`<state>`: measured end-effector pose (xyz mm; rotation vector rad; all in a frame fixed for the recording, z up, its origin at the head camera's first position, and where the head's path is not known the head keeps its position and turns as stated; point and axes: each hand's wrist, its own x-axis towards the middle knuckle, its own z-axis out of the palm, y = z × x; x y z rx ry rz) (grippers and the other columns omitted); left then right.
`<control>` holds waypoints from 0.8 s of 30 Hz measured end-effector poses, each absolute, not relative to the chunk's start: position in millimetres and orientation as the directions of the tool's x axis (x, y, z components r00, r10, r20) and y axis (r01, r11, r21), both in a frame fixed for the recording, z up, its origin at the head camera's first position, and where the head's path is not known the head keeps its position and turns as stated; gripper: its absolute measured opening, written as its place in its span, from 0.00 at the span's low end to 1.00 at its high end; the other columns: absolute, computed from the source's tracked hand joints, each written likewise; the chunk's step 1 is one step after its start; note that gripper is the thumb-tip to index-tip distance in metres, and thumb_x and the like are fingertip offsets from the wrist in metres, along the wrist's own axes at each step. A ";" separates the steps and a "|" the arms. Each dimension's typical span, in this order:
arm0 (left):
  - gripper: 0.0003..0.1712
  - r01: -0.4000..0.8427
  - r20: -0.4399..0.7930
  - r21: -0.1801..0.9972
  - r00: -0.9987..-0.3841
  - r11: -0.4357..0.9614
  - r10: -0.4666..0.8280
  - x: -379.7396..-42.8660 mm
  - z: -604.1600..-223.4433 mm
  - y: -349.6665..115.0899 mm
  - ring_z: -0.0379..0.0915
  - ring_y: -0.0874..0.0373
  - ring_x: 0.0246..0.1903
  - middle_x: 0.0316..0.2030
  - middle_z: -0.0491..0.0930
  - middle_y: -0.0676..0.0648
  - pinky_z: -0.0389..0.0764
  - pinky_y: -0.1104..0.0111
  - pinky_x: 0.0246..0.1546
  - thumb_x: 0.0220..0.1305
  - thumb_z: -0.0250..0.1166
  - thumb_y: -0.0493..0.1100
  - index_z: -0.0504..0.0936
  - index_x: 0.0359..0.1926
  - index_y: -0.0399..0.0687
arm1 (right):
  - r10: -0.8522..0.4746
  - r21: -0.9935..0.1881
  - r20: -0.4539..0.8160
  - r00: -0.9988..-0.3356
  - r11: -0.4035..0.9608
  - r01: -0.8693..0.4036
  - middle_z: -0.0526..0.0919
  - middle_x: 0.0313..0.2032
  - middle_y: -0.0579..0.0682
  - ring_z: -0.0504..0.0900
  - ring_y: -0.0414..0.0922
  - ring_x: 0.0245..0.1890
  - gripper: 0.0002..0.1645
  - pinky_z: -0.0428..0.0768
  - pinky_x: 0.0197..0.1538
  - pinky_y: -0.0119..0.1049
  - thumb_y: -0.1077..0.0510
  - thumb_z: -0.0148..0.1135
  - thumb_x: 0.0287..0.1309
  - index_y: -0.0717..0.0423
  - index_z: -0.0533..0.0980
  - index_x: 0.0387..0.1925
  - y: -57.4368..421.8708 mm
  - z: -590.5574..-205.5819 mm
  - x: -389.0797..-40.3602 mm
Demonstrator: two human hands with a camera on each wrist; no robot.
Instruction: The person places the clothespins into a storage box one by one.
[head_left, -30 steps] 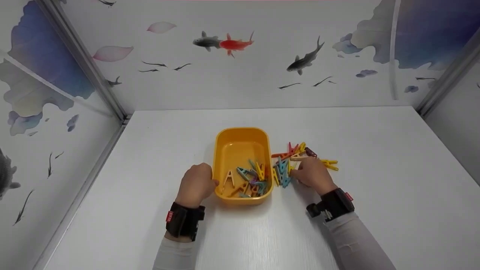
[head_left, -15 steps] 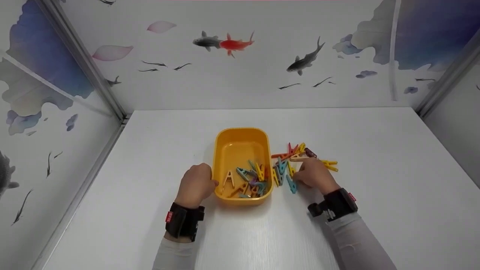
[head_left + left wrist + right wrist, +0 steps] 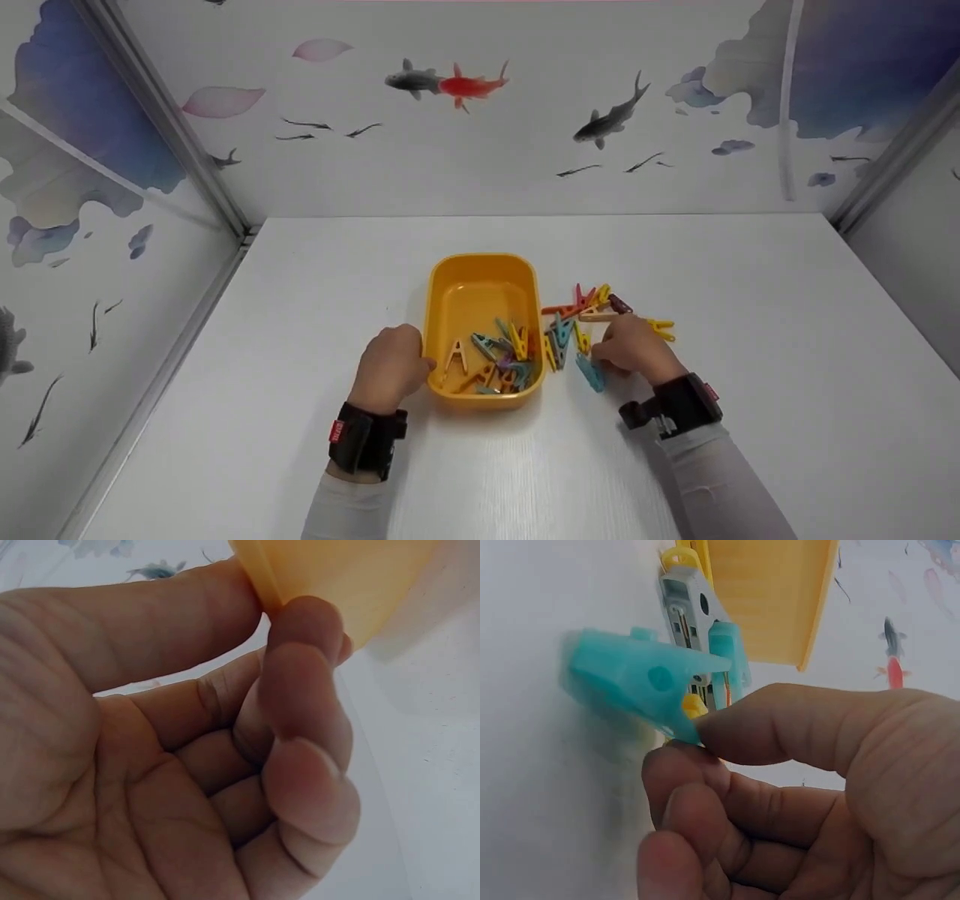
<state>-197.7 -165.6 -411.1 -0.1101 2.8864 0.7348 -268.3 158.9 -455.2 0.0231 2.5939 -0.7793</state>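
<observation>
A yellow plastic basket [image 3: 480, 271] stands on the white table with several coloured clothespins in its near half. My left hand [image 3: 391, 369] pinches the basket's left rim between thumb and curled fingers; the left wrist view shows the thumb and index finger on the yellow wall [image 3: 330, 577]. To the right of the basket, my right hand [image 3: 637, 349] pinches a light-blue clothespin [image 3: 634, 675] by one handle end between thumb and index finger. Beside it lie a grey clothespin [image 3: 686, 600] and another light-blue clothespin [image 3: 564, 328], close to the basket's right wall.
A loose pile of clothespins lies right of the basket: a red one [image 3: 582, 295], a yellow one [image 3: 661, 327], a dark red one [image 3: 619, 304] and others. White panels [image 3: 510, 172] with painted fish enclose the table at the back and sides.
My right hand has drawn the light-blue clothespin out of the pile, slightly toward me and to the right, and it has turned. The left hand stays on the basket rim.
</observation>
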 end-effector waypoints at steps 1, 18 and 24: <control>0.09 -0.109 -0.171 0.466 -0.985 0.878 -0.031 -197.5 -411.4 -165.6 0.66 0.56 0.19 0.18 0.66 0.50 0.65 0.69 0.21 0.63 0.71 0.35 0.80 0.28 0.37 | -0.114 -0.531 -0.393 -0.912 0.838 0.124 0.69 0.16 0.46 0.69 0.42 0.17 0.12 0.66 0.24 0.33 0.59 0.63 0.61 0.58 0.79 0.22 159.8 -454.6 -267.5; 0.08 -0.127 -0.192 0.449 -0.980 0.885 -0.043 -197.1 -411.3 -163.7 0.66 0.55 0.20 0.18 0.66 0.49 0.65 0.68 0.22 0.64 0.71 0.37 0.82 0.32 0.36 | -0.148 -0.755 0.086 -0.985 0.636 -0.162 0.83 0.25 0.55 0.76 0.44 0.22 0.12 0.74 0.28 0.34 0.61 0.60 0.65 0.64 0.84 0.29 145.0 -423.7 -242.5; 0.08 -0.129 -0.182 0.447 -0.982 0.885 -0.051 -196.0 -412.4 -163.2 0.66 0.55 0.20 0.18 0.65 0.49 0.64 0.68 0.22 0.64 0.71 0.36 0.81 0.30 0.36 | -0.119 -0.808 0.182 -0.976 0.547 -0.218 0.83 0.26 0.52 0.75 0.44 0.23 0.09 0.76 0.28 0.30 0.62 0.63 0.66 0.62 0.85 0.32 123.0 -422.9 -233.4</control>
